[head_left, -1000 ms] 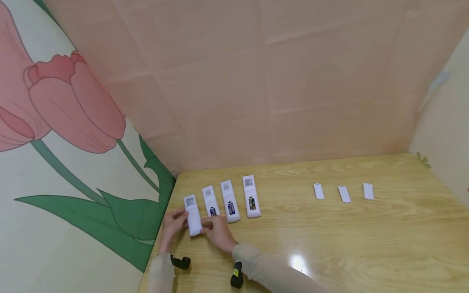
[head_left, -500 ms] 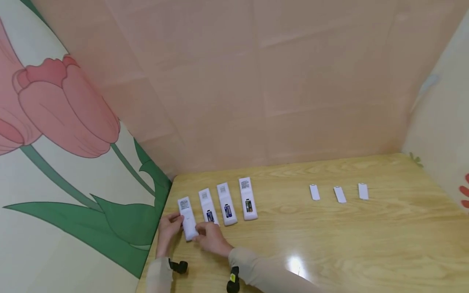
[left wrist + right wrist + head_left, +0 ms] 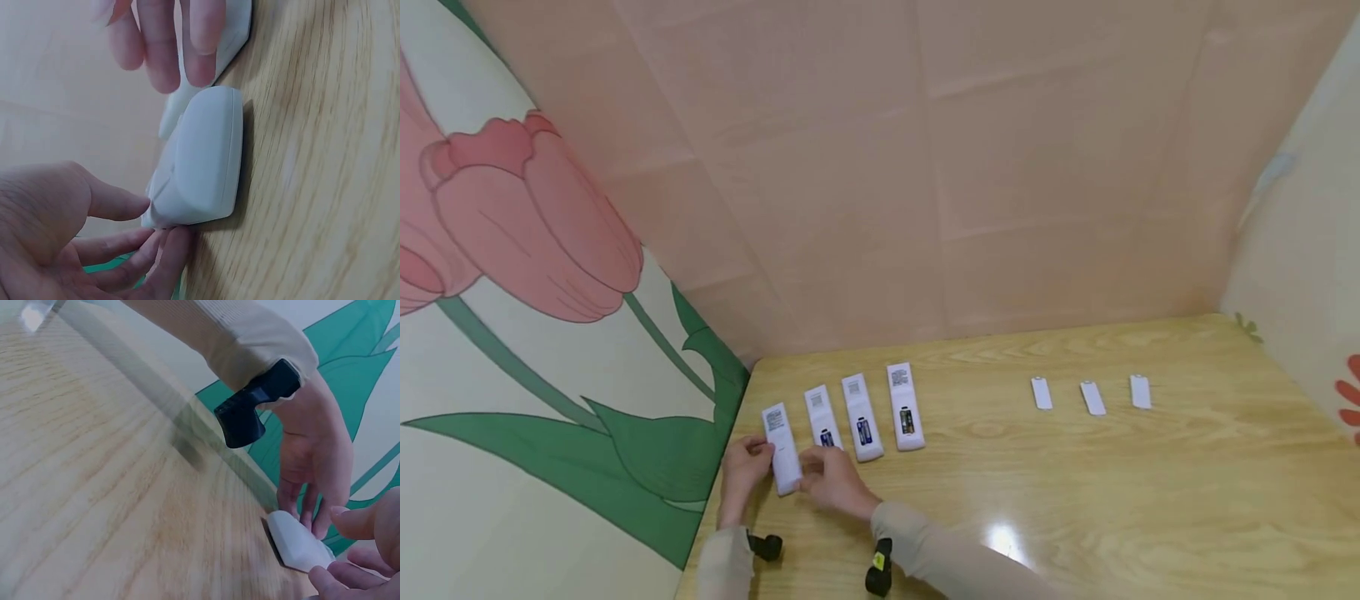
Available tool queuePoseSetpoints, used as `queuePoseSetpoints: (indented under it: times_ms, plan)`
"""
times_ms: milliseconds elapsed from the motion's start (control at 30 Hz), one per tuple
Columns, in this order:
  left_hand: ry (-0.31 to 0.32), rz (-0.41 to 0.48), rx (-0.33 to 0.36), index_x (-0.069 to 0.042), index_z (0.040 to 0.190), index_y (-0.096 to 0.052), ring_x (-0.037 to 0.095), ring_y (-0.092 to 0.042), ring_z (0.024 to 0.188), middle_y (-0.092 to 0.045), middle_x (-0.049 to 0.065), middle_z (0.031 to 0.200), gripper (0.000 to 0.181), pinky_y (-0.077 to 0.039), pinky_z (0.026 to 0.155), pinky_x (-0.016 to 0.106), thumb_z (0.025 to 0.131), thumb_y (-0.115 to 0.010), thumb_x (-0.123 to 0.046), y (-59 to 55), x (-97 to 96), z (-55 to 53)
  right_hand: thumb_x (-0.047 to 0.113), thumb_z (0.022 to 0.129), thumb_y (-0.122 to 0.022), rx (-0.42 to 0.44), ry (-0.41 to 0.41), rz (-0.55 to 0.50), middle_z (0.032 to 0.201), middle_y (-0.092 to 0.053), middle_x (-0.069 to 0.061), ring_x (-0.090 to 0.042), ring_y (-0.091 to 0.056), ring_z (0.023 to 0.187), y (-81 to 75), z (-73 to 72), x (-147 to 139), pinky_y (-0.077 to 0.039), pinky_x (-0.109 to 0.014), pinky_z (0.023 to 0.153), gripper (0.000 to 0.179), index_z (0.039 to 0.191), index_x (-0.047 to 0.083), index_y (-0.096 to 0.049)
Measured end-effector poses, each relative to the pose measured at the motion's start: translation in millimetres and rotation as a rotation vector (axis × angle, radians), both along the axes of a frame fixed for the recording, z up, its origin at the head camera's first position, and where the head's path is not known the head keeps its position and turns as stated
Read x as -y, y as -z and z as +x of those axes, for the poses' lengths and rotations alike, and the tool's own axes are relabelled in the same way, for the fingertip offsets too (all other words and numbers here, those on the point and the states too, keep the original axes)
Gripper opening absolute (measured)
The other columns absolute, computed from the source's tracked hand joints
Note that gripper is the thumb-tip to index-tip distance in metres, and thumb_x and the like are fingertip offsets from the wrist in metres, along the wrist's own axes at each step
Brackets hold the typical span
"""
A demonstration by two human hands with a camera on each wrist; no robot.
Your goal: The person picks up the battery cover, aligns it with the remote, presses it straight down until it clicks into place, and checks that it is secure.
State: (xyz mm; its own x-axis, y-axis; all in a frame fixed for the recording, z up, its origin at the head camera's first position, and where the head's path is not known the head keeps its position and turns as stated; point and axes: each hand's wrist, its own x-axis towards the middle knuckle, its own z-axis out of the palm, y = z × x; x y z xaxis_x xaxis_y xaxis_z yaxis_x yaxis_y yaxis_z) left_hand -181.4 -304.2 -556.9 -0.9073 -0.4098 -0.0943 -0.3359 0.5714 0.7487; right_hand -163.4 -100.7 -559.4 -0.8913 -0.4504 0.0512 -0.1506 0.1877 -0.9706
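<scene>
**Light plastic, best held by its long edges**

From the head view, the white remote lies back up near the left end of the surface, between my left grip and my right grip. Three more remotes with batteries showing lie to its right, and three small white covers sit well apart farther right. I judge the remote light and stiff; its smooth shell may be slippery, so I favour the long edges.

From the left wrist, my left thumb and curled fingers pinch the remote along one side. Its rounded near end looks sturdy (I'd distrust that slope for purchase). My right fingers hang loosely spread above the opposite side.

From the right wrist, my right thumb stands apart from its fingers, near the remote's end; whether those fingertips touch it, I cannot tell. The shell doesn't look fragile to me.
</scene>
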Motion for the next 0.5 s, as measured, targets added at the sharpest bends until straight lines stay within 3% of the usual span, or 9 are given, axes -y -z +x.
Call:
queuePoseSetpoints:
  times_ms: [133, 333, 500]
  plan:
    - [-0.003, -0.023, 0.024, 0.008, 0.124, -0.07, 0.032, -0.069, 0.098, -0.072, 0.026, 0.115, 0.034, -0.058, 0.077, 0.033, 0.1, -0.065, -0.016, -3.6, -0.2, -1.3, 0.005, 0.09, -0.083, 0.028, 0.017, -0.016, 0.13, -0.073, -0.022, -0.035, -0.072, 0.116, -4.5, -1.3, -4, -0.062, -0.038, 0.097, 0.048, 0.133, -0.007, -0.067]
    - [0.001, -0.041, 0.018, 0.009, 0.131, -0.065, 0.041, -0.067, 0.113, -0.07, 0.03, 0.125, 0.041, -0.056, 0.098, 0.051, 0.102, -0.063, -0.02, -7.1, -2.3, -2.8, 0.007, 0.091, -0.083, 0.081, 0.042, -0.05, 0.129, -0.072, -0.022, -0.032, -0.073, 0.113, -9.7, -1.7, -13, -0.063, -0.035, 0.093, 0.045, 0.131, -0.005, -0.068]
    - [0.011, -0.061, 0.015, 0.007, 0.135, -0.063, 0.042, -0.064, 0.12, -0.067, 0.029, 0.131, 0.043, -0.053, 0.103, 0.054, 0.103, -0.062, -0.022, -11.6, -8.0, -4.8, 0.009, 0.093, -0.082, 0.072, 0.079, -0.079, 0.126, -0.073, -0.02, -0.027, -0.075, 0.108, -14.3, -6.0, -29, -0.063, -0.029, 0.087, 0.037, 0.127, -0.003, -0.072]
